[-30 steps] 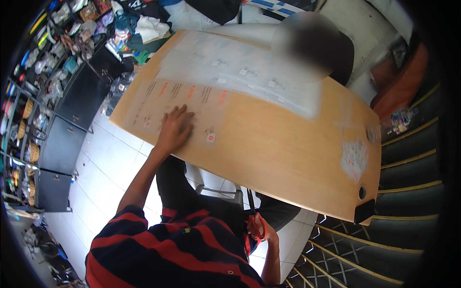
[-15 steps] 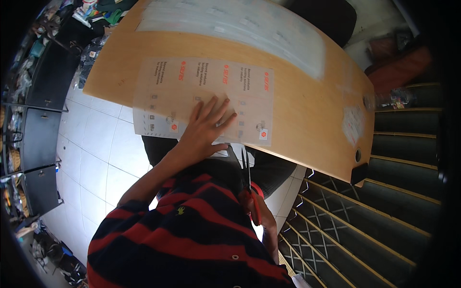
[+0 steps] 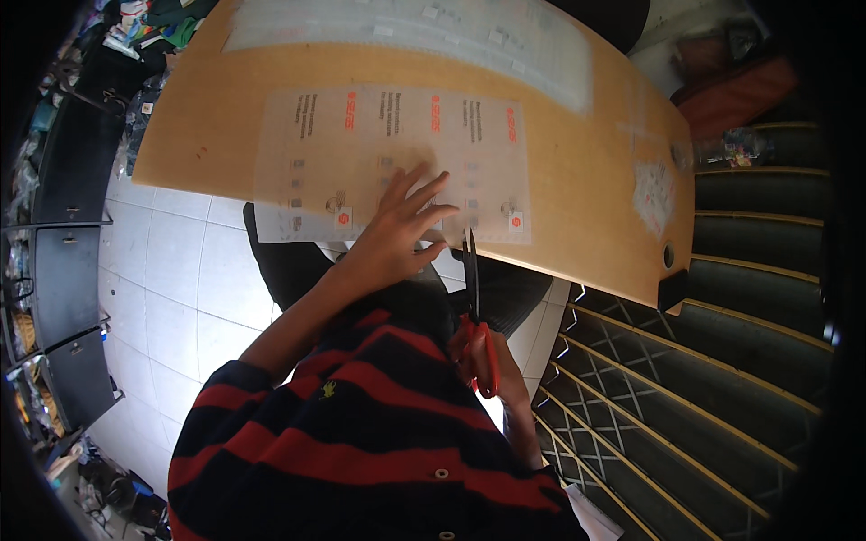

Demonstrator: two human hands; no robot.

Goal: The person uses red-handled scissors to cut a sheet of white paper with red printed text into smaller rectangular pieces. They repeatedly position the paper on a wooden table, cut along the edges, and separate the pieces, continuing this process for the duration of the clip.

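A translucent printed sheet (image 3: 424,117) with red and grey marks lies on the wooden table (image 3: 577,216), its near edge hanging over the table's front. My left hand (image 3: 401,225) rests on the sheet near that edge, fingers spread. In my right hand (image 3: 487,356) is a pair of scissors (image 3: 475,288) with red handles and dark blades. The blades point away from me, nearly closed, and their tips reach the sheet's near edge, right of my left hand. Whether they have cut into it, I cannot tell.
More translucent sheeting (image 3: 406,36) covers the table's far side. Dark cabinets (image 3: 68,257) stand at the left on white tiles. At the right is a folding metal gate (image 3: 667,388). A clear plastic packet (image 3: 735,149) lies beyond the table's right end.
My right hand has brought the scissors forward to the sheet's near edge, and their blades have come closer together. My left hand's fingers have shifted slightly on the sheet.
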